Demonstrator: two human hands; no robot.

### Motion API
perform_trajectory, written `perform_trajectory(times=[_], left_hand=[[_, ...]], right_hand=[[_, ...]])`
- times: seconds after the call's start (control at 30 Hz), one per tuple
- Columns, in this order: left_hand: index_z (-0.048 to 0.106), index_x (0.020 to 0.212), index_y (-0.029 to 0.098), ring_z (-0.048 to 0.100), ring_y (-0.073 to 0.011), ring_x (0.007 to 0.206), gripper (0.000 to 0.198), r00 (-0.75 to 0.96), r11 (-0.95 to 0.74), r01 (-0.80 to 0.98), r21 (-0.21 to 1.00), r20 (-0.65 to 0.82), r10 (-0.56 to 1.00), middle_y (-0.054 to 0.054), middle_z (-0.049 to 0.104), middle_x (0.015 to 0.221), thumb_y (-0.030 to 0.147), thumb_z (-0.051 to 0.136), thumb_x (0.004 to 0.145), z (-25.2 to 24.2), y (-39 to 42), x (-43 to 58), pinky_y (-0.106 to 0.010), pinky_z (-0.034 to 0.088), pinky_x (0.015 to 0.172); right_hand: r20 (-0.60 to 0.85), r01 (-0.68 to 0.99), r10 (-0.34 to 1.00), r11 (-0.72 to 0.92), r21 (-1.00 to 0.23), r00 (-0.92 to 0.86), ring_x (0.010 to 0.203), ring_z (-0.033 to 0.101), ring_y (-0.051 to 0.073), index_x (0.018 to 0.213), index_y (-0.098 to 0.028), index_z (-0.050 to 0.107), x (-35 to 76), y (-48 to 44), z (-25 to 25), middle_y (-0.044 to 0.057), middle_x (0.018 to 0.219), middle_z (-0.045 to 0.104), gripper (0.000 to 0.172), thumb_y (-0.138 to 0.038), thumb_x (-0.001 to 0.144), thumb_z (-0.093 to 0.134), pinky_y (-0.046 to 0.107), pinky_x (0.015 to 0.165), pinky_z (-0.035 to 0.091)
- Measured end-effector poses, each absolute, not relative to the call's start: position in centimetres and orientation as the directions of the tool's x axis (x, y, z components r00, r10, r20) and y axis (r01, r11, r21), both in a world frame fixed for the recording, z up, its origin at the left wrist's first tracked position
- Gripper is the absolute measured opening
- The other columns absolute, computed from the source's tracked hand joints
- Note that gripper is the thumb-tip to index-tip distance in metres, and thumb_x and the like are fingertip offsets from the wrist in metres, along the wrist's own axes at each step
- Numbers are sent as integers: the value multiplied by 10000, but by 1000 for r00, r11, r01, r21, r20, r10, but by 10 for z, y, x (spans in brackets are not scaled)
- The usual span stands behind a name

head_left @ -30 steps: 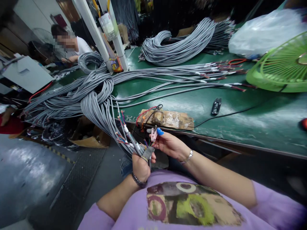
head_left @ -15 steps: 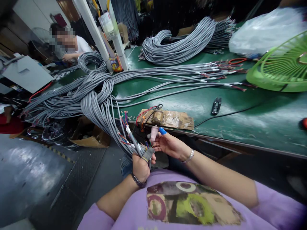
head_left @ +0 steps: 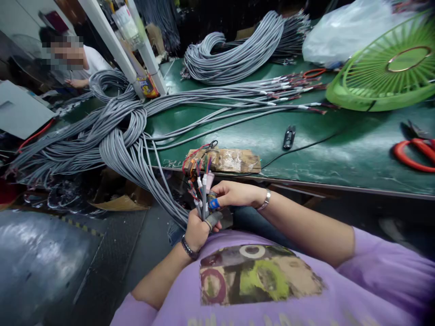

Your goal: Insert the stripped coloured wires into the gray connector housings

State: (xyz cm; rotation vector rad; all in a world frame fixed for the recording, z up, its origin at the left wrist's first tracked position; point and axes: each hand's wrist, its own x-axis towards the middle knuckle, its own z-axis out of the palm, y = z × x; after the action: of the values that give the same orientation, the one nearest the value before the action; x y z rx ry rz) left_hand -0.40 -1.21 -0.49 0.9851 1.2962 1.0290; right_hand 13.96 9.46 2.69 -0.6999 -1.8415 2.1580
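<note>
A bunch of grey cables (head_left: 166, 198) hangs off the bench edge and ends in my left hand (head_left: 197, 230), which is wrapped round it just below the stripped ends. Fanned-out coloured wires (head_left: 208, 164) stick up from the white-banded cable ends. My right hand (head_left: 229, 194), with coverings on some fingers and a blue wrap on one, is closed at those ends from the right. Its fingertips hide whatever is pinched there. Just beyond, a taped wooden block (head_left: 238, 161) with a red and a black wire lies along the bench edge.
On the green bench (head_left: 217, 131) lie more grey cables (head_left: 122, 120), a coiled bundle (head_left: 234, 54), small black snips (head_left: 289, 137) and red-handled pliers (head_left: 416, 147). A green fan (head_left: 377, 72) and a plastic bag (head_left: 346, 34) are at the right. Another person (head_left: 91, 61) sits at the far left.
My right hand has moved left and closed in on the cable ends, its fingers now bent. The held ends stand more upright. The whole view has shifted, bringing the red-handled pliers into sight.
</note>
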Motion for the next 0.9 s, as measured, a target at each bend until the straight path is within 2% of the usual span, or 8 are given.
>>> perform_trajectory(times=[0.1, 0.17, 0.33, 0.4, 0.5, 0.6, 0.73, 0.9], left_hand=[[608, 522, 119, 515, -103, 410, 321, 58, 300, -24, 954, -298, 953, -32, 586, 465, 370, 657, 717, -3, -10, -5, -219, 425, 448], [609, 520, 120, 509, -100, 407, 317, 21, 297, -70, 952, -296, 955, -28, 584, 461, 367, 658, 714, -5, -10, -6, -215, 421, 442], [619, 548, 131, 517, -98, 431, 292, -139, 225, -202, 953, -256, 957, -19, 595, 483, 369, 666, 712, -11, -9, -6, -209, 428, 451], [626, 560, 130, 520, -99, 428, 289, -166, 209, -212, 955, -246, 955, -20, 600, 484, 373, 668, 710, -11, -8, -6, -214, 436, 459], [649, 598, 125, 528, -105, 421, 287, -143, 211, -202, 956, -242, 960, -29, 620, 501, 384, 660, 720, -11, -7, -6, -231, 454, 474], [667, 613, 116, 548, -115, 432, 298, -44, 245, -148, 958, -254, 966, -48, 643, 528, 383, 642, 743, -10, -10, -7, -247, 474, 497], [671, 575, 109, 554, -124, 434, 320, -5, 228, -95, 969, -230, 973, -56, 633, 498, 376, 638, 748, -12, -14, -6, -247, 469, 494], [663, 567, 113, 547, -117, 419, 330, -164, 198, -232, 952, -239, 957, -45, 622, 481, 400, 652, 730, -12, -13, -5, -243, 469, 482]], right_hand=[[-216, 173, 449, -134, -976, -867, 496, 452, 68, 695, -108, 609, 140, 92, 29, -39, 551, 532, 292, -390, 689, 685, 202, 498, 375], [-205, 146, 505, -156, -977, -838, 518, 464, 71, 684, -114, 597, 142, 91, 29, -32, 574, 544, 327, -431, 689, 678, 205, 518, 383], [-267, 24, 663, -352, -936, -699, 589, 524, 93, 764, -143, 577, 148, 80, 19, 1, 687, 605, 391, -493, 645, 705, 227, 567, 430], [-248, -23, 695, -355, -935, -675, 572, 511, 90, 772, -148, 574, 147, 70, 12, -19, 645, 582, 379, -444, 613, 750, 218, 544, 416], [-200, -135, 772, -346, -929, -603, 542, 533, 103, 744, -160, 535, 140, 54, 3, -24, 585, 590, 333, -445, 688, 695, 223, 518, 401], [-163, -195, 705, -397, -897, -690, 475, 555, 129, 734, -183, 481, 133, 49, 3, -30, 499, 586, 324, -460, 732, 648, 244, 485, 410], [-170, -113, 577, -422, -900, -799, 384, 507, 111, 733, -187, 473, 128, 57, 10, -41, 460, 577, 349, -475, 704, 668, 234, 430, 381], [-245, -93, 681, -419, -903, -690, 410, 485, 90, 659, -179, 480, 121, 62, 7, -47, 452, 552, 395, -505, 643, 702, 220, 438, 333]])
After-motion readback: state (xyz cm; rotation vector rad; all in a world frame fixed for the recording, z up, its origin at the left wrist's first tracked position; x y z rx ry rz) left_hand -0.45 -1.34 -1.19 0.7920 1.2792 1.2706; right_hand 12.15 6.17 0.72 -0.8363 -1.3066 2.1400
